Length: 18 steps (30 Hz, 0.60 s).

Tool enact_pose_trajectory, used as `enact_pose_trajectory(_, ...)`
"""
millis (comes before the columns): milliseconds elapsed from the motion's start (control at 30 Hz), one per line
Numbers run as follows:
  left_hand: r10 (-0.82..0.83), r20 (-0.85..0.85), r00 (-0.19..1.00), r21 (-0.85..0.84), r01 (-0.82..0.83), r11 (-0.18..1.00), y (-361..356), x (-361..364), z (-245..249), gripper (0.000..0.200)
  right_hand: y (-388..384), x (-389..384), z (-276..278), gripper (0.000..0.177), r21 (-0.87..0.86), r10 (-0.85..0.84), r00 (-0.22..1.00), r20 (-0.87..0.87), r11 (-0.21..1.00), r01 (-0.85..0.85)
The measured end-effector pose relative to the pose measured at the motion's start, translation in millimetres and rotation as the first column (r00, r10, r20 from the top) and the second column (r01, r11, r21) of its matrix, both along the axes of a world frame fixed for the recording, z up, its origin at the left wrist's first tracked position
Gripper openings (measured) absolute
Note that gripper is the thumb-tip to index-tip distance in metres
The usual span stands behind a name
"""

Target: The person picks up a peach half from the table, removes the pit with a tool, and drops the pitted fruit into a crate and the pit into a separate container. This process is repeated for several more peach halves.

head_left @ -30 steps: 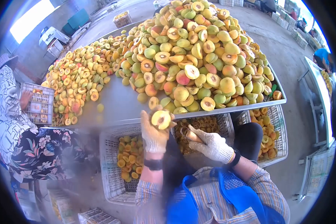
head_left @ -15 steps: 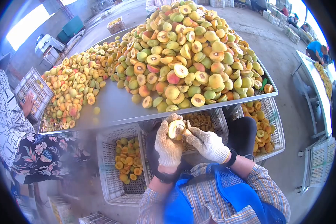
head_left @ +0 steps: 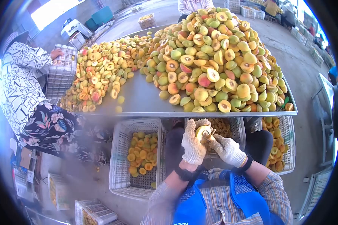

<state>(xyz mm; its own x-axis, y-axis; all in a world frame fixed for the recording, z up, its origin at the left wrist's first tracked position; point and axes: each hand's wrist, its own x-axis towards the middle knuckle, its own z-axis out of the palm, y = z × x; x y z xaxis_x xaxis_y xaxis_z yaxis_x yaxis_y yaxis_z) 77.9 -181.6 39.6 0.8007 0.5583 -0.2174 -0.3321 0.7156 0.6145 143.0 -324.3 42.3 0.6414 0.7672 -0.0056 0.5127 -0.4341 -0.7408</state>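
Note:
My left hand, in a white knit glove, grips a halved peach cut face up, just below the metal table's front edge. My right hand, also gloved, holds a small pitting tool whose tip is pressed into the peach half. Both hands meet above the middle crate, which holds removed pits. A large heap of halved peaches covers the table in front of me.
A white crate of pitted halves stands at the left, another crate at the right. A person in a patterned top at the left holds a white crate against a second peach pile. Other people work at the back.
My left hand brought the peach half down from the table edge to my right hand. The tool now digs into it. The person at the left lifted their crate higher.

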Motion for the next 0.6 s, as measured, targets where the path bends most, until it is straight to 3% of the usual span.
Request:
enact_pose_trajectory(100,-0.033,-0.104,0.994,0.067,0.04,0.997,3,0,3,0.046,-2,2,2,0.041,0.035,0.042,0.997,-0.059,0.999,-0.04)
enact_pose_trajectory(200,-0.035,-0.206,0.978,0.177,0.072,0.981,3,-3,11,0.048,-2,-2,9,0.041,-0.08,0.108,0.992,-0.06,0.99,-0.113)
enact_pose_trajectory(267,-0.139,-0.007,0.99,-0.02,0.139,0.99,5,0,18,0.05,3,-11,-7,0.041,0.427,0.151,0.966,-0.21,0.903,-0.048)
enact_pose_trajectory(300,-0.125,0.076,0.989,-0.002,0.125,0.992,5,3,17,0.053,2,-12,-19,0.041,0.469,0.138,0.983,0.121,0.865,-0.179)
enact_pose_trajectory(333,-0.119,0.075,0.99,-0.007,0.119,0.993,7,4,13,0.053,1,-10,-11,0.041,0.465,0.144,0.982,0.119,0.866,-0.183)
enact_pose_trajectory(400,-0.14,-0.075,0.987,0.089,0.147,0.985,13,5,6,0.055,0,-6,13,0.039,0.129,0.093,0.992,-0.082,0.988,-0.082)
enact_pose_trajectory(433,-0.114,-0.178,0.977,0.204,0.15,0.967,13,6,12,0.057,-1,0,8,0.04,0.103,0.141,0.99,-0.007,0.985,-0.14)
enact_pose_trajectory(467,-0.116,-0.177,0.977,0.2,0.152,0.968,13,4,14,0.057,-5,-2,6,0.04,0.099,0.139,0.99,-0.007,0.985,-0.138)
enact_pose_trajectory(500,-0.186,-0.127,0.974,0.216,0.21,0.954,14,4,16,0.058,-8,-6,7,0.04,0.172,0.127,0.85,-0.512,0.984,-0.044)
enact_pose_trajectory(533,-0.251,-0.076,0.965,0.239,0.262,0.935,16,5,18,0.06,-9,-9,9,0.04,0.188,0.133,0.471,-0.872,0.98,0.072)
enact_pose_trajectory(567,-0.343,0.175,0.923,0.107,0.328,0.938,17,5,15,0.062,-8,-12,15,0.043,0.27,0.244,0.543,-0.803,0.962,-0.033)
enact_pose_trajectory(600,-0.338,0.179,0.924,0.111,0.323,0.94,19,7,15,0.062,-11,-16,-1,0.045,0.328,0.278,0.649,-0.708,0.944,-0.047)
